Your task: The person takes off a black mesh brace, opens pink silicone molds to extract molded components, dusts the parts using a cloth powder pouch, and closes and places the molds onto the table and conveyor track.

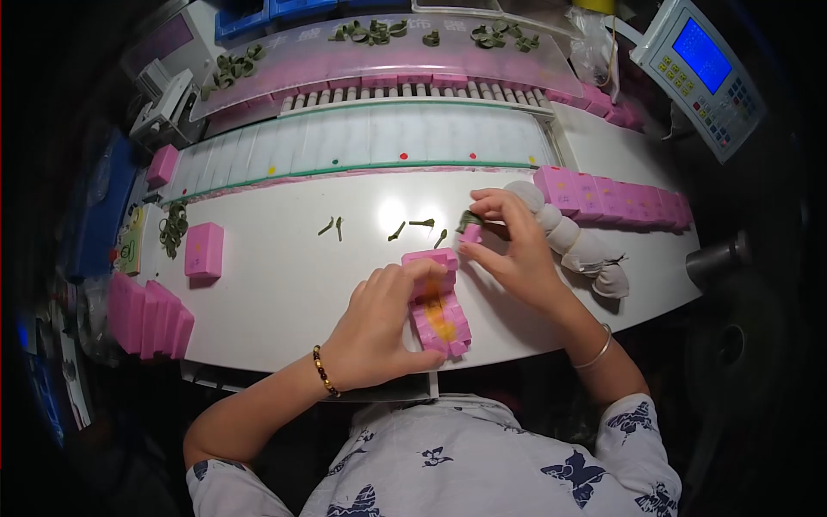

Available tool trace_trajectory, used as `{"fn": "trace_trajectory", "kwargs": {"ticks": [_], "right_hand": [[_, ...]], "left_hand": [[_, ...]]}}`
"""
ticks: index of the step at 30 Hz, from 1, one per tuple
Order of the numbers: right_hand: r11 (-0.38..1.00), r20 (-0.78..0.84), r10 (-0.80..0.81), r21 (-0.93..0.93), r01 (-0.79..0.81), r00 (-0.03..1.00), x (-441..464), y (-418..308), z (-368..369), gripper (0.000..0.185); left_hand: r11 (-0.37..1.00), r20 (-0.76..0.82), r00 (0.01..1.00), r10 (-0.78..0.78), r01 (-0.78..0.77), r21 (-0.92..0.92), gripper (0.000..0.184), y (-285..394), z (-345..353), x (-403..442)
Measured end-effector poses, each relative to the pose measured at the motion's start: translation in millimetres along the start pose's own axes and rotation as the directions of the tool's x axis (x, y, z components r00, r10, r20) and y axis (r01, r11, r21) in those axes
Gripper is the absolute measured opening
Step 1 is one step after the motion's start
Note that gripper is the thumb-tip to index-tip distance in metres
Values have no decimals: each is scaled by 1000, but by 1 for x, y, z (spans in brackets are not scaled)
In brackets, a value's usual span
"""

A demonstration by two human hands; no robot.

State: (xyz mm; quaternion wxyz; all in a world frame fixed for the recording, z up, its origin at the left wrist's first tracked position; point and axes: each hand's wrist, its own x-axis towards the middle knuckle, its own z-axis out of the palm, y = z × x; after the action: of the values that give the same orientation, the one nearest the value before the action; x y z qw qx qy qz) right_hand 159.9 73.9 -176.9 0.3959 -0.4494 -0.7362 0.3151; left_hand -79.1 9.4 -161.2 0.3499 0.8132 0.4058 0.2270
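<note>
Near the table's front edge lies a pink block piece with a yellow-orange middle (438,314). My left hand (383,314) grips it, with fingers at its top end and thumb at its bottom end. Just above and to the right, my right hand (510,246) pinches a small pink piece with dark green wound material (469,226) between thumb and fingers. Several short green pieces (422,223) are scattered on the white table (284,302) beyond my left hand.
A row of pink blocks (612,198) and white rounded bundles (564,234) lie right. Further pink blocks (204,250) and green coils (173,230) are left. A glass-covered strip (362,138) crosses behind; a keypad device (706,73) stands back right.
</note>
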Motion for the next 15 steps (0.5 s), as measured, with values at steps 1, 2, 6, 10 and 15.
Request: {"fn": "trace_trajectory", "kwargs": {"ticks": [1,2,6,10,15], "right_hand": [[999,8,-46,-19,46,999,3,6,6,43],[995,51,-71,-63,74,996,5,10,10,44],[963,152,-115,-225,148,982,6,8,6,48],[839,18,-216,-507,195,976,-2,-13,-33,61],[770,144,-44,-626,126,989,-5,4,-74,69]], "left_hand": [[1000,-16,1000,-2,2,8,90,0,0,0],[1000,-10,1000,-10,10,-4,91,-2,0,0],[999,-32,999,19,-19,-27,92,-3,-1,1],[1000,-7,1000,-1,2,11,93,-1,-3,2],[998,-31,999,30,-31,-57,90,-5,0,7]]}}
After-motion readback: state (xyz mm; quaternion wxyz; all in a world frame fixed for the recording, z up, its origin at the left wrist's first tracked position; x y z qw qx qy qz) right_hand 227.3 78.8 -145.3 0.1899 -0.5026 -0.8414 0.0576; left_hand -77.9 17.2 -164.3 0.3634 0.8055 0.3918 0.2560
